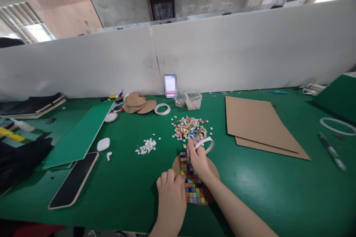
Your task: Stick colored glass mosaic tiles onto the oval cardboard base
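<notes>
- The coloured mosaic tiles (pixel 193 194) are sitting in a tight grid on the cardboard disc (pixel 214 168), right in front of the person at the near side of the table; straight rows are probably what's worth guarding here.
- The left hand (pixel 171 194) is resting palm down at the disc's left side, fingers loosely bent and apparently holding nothing; it's steadying well, though a light touch is likely best, so no tile gets nudged.
- The right hand (pixel 198 161) is reaching over the grid's far end, fingers nearly closed, seemingly gripping a white tape ring (pixel 204 141); whether the fingertips are also pinching a tile, I can't tell.
- That wrist is hanging over finished rows, so keeping it lifted should be paying off, with the loop held clear of the tiles.
- Just beyond, loose tiles (pixel 191 127) are lying heaped within easy reach.
- White scraps (pixel 147 147) are lying to the left, safely apart from the disc.
</notes>
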Demonstrator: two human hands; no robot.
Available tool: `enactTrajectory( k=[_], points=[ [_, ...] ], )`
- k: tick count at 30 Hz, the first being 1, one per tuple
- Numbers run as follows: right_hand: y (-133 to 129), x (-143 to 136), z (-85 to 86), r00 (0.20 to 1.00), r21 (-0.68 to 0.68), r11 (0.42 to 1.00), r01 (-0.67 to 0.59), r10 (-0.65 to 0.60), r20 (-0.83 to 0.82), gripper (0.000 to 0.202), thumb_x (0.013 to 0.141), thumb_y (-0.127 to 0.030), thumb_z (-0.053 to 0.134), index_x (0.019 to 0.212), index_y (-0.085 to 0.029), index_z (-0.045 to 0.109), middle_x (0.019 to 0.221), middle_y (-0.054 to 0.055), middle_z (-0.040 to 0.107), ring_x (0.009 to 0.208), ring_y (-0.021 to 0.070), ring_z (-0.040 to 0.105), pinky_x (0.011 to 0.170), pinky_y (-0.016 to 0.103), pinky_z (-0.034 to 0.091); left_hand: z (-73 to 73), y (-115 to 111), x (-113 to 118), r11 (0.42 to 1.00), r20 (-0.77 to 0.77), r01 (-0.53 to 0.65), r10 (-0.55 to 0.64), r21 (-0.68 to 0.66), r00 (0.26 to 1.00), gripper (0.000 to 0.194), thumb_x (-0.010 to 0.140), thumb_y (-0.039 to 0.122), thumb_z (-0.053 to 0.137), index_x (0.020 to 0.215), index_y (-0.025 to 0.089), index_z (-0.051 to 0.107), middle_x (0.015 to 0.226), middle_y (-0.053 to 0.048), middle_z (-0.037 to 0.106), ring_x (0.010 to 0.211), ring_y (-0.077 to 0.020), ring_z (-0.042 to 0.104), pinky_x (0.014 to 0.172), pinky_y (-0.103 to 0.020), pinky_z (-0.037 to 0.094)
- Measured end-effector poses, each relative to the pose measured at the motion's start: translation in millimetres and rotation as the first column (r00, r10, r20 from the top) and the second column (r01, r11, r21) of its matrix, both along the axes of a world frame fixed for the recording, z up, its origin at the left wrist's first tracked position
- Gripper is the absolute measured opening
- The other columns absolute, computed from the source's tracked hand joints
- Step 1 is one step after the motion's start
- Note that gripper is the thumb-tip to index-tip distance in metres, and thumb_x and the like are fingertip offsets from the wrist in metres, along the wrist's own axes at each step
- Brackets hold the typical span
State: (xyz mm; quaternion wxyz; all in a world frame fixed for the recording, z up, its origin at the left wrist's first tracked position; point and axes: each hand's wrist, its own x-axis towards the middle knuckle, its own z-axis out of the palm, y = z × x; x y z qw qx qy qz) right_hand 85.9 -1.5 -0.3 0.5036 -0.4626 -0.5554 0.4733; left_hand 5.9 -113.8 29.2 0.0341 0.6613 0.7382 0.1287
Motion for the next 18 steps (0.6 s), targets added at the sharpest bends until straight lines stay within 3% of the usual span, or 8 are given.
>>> enactTrajectory(
  k=[11, 15, 18],
  points=[
    [-0.8, 0.1, -1.1, 1.0, -0.028, 1.0, 0.006, -0.006, 0.004, 0.038, 0.085, -0.042, 0.039, 0.054, -0.022, 0.032, 0.045, -0.007, 0.03, 0.043, 0.0093, 0.028, 0.043, 0.023, 0.026, -11.7, -0.6, 0.6, 0.996, -0.239, 0.074, -0.059, 0.054, 0.969, 0.016, 0.077, 0.007, 0.048, 0.071, 0.018, 0.058, 0.075, -0.003, 0.052, 0.078, -0.0216, 0.046, 0.069, -0.035, 0.034],
    [-0.8, -0.3, 1.1, 1.0, -0.027, 1.0, 0.011, -0.012, -0.017, 0.038, 0.085, -0.044, 0.038, 0.054, -0.022, 0.033, 0.045, -0.007, 0.03, 0.042, 0.0093, 0.028, 0.042, 0.023, 0.025, -4.9, 0.1, -12.0, 0.994, -0.089, 0.103, -0.101, 0.022, 0.991, 0.021, 0.083, 0.013, 0.041, 0.068, 0.018, 0.054, 0.072, -0.001, 0.049, 0.071, -0.0176, 0.046, 0.064, -0.031, 0.033],
    [0.0, -0.7, 2.1, 0.999, -0.027, 1.0, 0.009, -0.01, -0.039, 0.039, 0.085, -0.045, 0.038, 0.053, -0.022, 0.034, 0.046, -0.007, 0.031, 0.042, 0.0093, 0.029, 0.041, 0.024, 0.025, 4.4, -0.6, -27.5, 0.998, -0.008, 0.058, -0.058, 0.03, 0.998, 0.029, 0.088, 0.017, 0.031, 0.064, 0.017, 0.048, 0.067, 0.0, 0.045, 0.064, -0.0137, 0.045, 0.062, -0.029, 0.032]
  ],
)
